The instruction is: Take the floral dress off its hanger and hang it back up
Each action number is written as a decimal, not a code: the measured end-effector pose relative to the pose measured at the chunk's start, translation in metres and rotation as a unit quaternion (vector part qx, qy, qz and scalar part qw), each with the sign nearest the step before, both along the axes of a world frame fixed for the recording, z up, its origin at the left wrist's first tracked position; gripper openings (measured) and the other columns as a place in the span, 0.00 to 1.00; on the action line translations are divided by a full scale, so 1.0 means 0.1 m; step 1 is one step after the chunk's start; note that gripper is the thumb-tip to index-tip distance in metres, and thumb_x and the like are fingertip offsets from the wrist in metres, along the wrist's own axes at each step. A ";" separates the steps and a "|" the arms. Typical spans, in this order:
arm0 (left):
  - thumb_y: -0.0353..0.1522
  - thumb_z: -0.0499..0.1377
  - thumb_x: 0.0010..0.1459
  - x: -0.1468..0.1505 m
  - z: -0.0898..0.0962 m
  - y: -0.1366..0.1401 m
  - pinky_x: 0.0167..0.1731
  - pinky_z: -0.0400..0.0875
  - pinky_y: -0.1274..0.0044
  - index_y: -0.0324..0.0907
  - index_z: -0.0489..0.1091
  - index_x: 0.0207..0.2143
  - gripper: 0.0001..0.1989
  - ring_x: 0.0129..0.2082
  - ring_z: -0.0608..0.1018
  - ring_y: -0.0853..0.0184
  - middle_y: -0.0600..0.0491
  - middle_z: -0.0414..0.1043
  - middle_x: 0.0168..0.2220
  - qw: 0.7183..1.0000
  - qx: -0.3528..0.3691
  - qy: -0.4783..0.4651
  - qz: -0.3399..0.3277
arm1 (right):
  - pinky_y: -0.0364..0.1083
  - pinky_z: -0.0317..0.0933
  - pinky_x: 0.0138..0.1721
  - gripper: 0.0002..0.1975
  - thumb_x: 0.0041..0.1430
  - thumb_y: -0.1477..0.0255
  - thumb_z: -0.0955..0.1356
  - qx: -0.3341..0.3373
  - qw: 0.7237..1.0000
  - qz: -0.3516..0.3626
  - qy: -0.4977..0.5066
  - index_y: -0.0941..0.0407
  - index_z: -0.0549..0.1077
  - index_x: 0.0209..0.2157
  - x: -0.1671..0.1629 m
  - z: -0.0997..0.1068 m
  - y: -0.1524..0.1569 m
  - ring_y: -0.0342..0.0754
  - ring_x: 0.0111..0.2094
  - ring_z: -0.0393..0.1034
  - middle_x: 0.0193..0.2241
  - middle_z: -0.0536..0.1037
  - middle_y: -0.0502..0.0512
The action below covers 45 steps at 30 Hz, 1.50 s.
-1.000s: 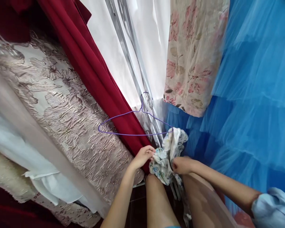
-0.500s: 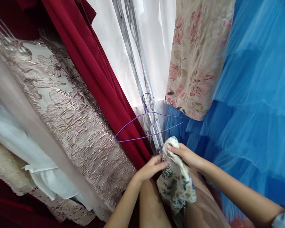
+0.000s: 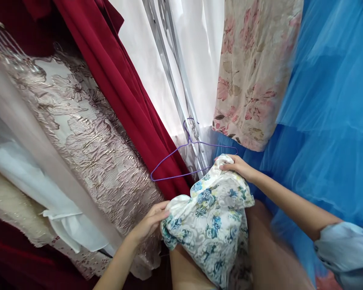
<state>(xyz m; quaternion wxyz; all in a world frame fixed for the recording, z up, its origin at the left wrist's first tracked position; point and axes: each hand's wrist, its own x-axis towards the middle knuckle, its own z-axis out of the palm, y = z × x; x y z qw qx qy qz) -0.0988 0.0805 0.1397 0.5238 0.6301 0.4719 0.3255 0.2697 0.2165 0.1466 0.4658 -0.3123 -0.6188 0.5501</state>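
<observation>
A white garment with blue, green and yellow flowers is spread between my hands, above my legs. My left hand grips its left shoulder, fingers partly behind the cloth. At its upper right shoulder, my right hand pinches the fabric, with the thumb on top. Just beyond the garment hangs a purple wire hanger, hooked on a metal stand, with no clothing on it. The garment's top edge overlaps the hanger's lower right part; whether they touch, I cannot tell.
A silvery metal stand runs down the middle before a white curtain. Dark red cloth and a pinkish brocade dress hang at left. A pink-flowered dress and blue tulle hang at right.
The bunched garment has been opened out flat. My left hand has moved left and down with one shoulder, my right hand slightly up with the other.
</observation>
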 end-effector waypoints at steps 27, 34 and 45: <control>0.31 0.52 0.61 0.21 0.82 0.78 0.46 0.68 0.73 0.43 0.67 0.44 0.09 0.44 0.75 0.61 0.49 0.73 0.43 0.792 0.465 0.303 0.254 | 0.44 0.59 0.35 0.13 0.56 0.67 0.68 0.217 0.962 -0.046 -0.162 0.56 0.73 0.43 -0.08 -0.16 -0.32 0.46 0.31 0.65 0.30 0.73 0.49; 0.31 0.58 0.55 0.25 0.69 0.77 0.38 0.67 0.78 0.43 0.67 0.38 0.06 0.34 0.75 0.66 0.55 0.71 0.33 0.796 0.461 0.261 0.293 | 0.48 0.60 0.41 0.32 0.49 0.75 0.66 0.288 0.896 -0.307 -0.139 0.54 0.65 0.58 0.50 0.02 -0.07 0.51 0.37 0.66 0.39 0.72 0.55; 0.31 0.55 0.57 0.15 0.72 0.78 0.38 0.66 0.76 0.43 0.70 0.41 0.09 0.33 0.74 0.66 0.54 0.72 0.35 0.782 0.446 0.278 0.335 | 0.46 0.62 0.31 0.08 0.50 0.71 0.69 0.079 0.960 -0.197 -0.185 0.56 0.69 0.21 0.47 0.30 0.51 0.51 0.27 0.68 0.18 0.73 0.53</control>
